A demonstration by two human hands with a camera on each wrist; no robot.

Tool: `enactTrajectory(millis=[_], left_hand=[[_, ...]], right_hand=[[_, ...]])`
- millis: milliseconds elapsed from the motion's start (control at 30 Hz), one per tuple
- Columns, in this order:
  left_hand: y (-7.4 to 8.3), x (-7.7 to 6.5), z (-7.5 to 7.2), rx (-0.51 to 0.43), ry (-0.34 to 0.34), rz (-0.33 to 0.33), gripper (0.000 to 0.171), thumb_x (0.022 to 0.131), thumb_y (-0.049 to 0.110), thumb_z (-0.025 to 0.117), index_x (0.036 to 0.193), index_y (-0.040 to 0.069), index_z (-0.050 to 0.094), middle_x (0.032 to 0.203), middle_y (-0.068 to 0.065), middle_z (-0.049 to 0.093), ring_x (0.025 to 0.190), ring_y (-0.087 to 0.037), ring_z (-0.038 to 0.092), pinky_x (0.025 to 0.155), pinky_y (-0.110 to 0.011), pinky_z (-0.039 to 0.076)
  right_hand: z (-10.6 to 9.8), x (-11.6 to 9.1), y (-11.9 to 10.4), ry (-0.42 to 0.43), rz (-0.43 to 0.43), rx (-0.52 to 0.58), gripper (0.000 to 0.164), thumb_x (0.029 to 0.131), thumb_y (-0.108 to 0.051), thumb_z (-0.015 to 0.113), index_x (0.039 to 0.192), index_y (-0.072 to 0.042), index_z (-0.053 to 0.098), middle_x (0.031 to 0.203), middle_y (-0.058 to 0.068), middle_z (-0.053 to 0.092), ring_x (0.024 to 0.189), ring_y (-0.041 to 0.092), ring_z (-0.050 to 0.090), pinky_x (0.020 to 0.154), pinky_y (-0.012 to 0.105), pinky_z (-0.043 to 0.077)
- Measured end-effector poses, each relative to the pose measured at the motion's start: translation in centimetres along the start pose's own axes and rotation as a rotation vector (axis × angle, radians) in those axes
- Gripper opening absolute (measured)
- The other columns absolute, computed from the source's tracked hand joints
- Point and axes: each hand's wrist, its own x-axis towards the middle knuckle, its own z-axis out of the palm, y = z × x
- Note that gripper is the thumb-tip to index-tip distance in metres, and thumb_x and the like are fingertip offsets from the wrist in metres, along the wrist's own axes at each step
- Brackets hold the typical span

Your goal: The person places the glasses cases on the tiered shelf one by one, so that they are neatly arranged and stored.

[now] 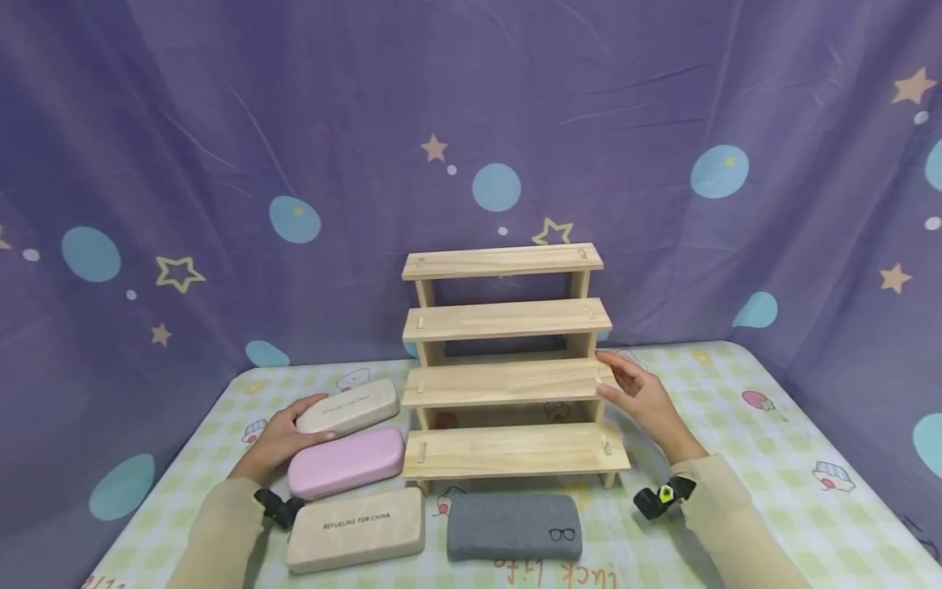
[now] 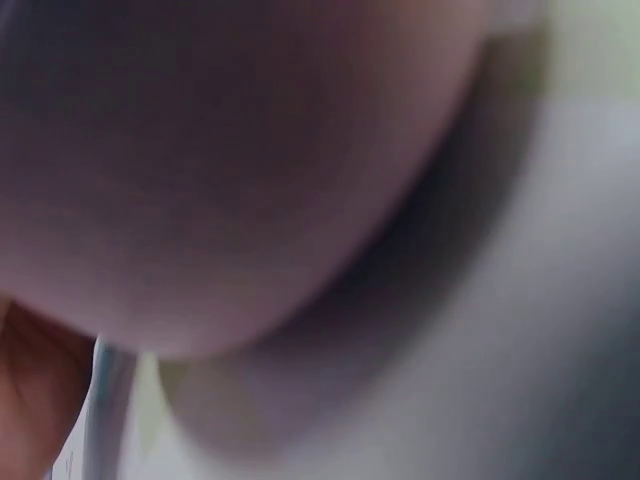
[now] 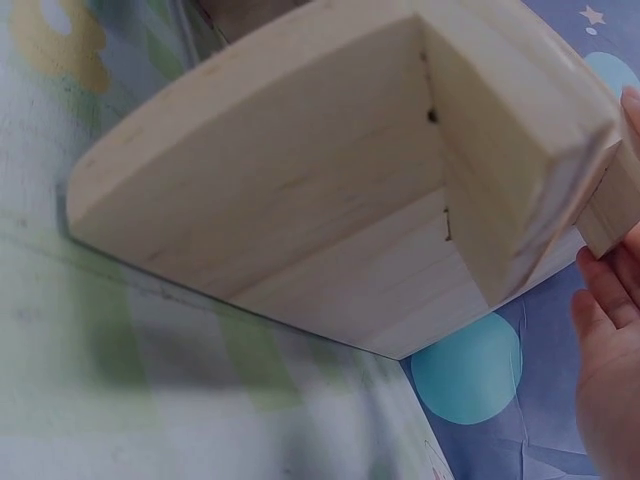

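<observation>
A four-step wooden display stand [image 1: 508, 450] stands in the middle of the table. My right hand [image 1: 648, 405] holds the right end of its second step from the bottom, thumb at the front edge and fingers behind; the right wrist view shows this hand [image 3: 610, 350] at the board's end. At left, my left hand [image 1: 283, 438] grips the left end of a cream glasses case [image 1: 361, 406], thumb along its near side. Right in front of that lies a pink glasses case [image 1: 347, 464]. The left wrist view is mostly filled by a blurred, rounded pinkish surface [image 2: 230, 200].
A second cream glasses case [image 1: 356, 532], printed with lettering, lies at the front left. Beside it, before the stand, is a grey glasses case [image 1: 513, 528] with a glasses print. A purple patterned curtain [image 1: 500, 106] hangs behind the checked tablecloth [image 1: 736, 425].
</observation>
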Motion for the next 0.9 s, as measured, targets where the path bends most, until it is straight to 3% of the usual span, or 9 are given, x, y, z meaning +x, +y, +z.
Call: enactTrajectory(millis=[267, 400, 500, 733, 900], left_hand=[[-0.1, -0.2, -0.2, -0.027, 0.026, -0.013, 0.086, 0.072, 0.035, 0.082, 0.144, 0.013, 0.04, 0.138, -0.015, 0.047, 0.112, -0.017, 0.047, 0.085, -0.02, 0.039], [0.0, -0.4, -0.4, -0.058, 0.049, -0.025, 0.086, 0.073, 0.036, 0.081, 0.145, 0.014, 0.038, 0.138, -0.014, 0.046, 0.109, -0.015, 0.049, 0.081, -0.017, 0.042], [0.2, -0.7, -1.1, -0.035, 0.072, -0.026, 0.087, 0.075, 0.038, 0.079, 0.147, 0.014, 0.035, 0.14, -0.015, 0.045, 0.113, -0.02, 0.048, 0.082, -0.022, 0.043], [1.4, -1.3, -3.2, 0.084, 0.125, -0.013, 0.09, 0.076, 0.044, 0.077, 0.147, 0.011, 0.033, 0.143, -0.024, 0.038, 0.124, -0.036, 0.04, 0.095, -0.048, 0.036], [3.0, -2.1, -4.6, 0.15, 0.135, 0.006, 0.087, 0.077, 0.044, 0.076, 0.146, 0.01, 0.036, 0.142, -0.024, 0.039, 0.122, -0.036, 0.041, 0.093, -0.045, 0.037]], right_hand=[[0.1, 0.0, -0.1, 0.011, 0.01, 0.003, 0.054, 0.089, -0.005, 0.064, 0.137, 0.007, 0.042, 0.144, 0.023, 0.036, 0.128, -0.002, 0.035, 0.102, 0.01, 0.026], [0.1, 0.0, -0.2, 0.011, 0.008, 0.013, 0.055, 0.088, -0.004, 0.064, 0.136, 0.009, 0.042, 0.143, 0.024, 0.036, 0.128, -0.001, 0.036, 0.103, 0.01, 0.026], [0.3, 0.1, -0.3, 0.005, 0.01, 0.021, 0.055, 0.088, -0.003, 0.065, 0.136, 0.009, 0.042, 0.143, 0.025, 0.036, 0.128, 0.0, 0.036, 0.102, 0.01, 0.026], [0.4, 0.3, -0.4, 0.0, 0.015, 0.018, 0.056, 0.087, -0.004, 0.065, 0.136, 0.009, 0.041, 0.144, 0.024, 0.036, 0.133, 0.01, 0.034, 0.102, 0.01, 0.026], [0.1, 0.0, -0.4, 0.005, 0.018, -0.004, 0.057, 0.088, -0.006, 0.065, 0.137, 0.007, 0.041, 0.145, 0.024, 0.035, 0.134, 0.01, 0.034, 0.101, 0.009, 0.026]])
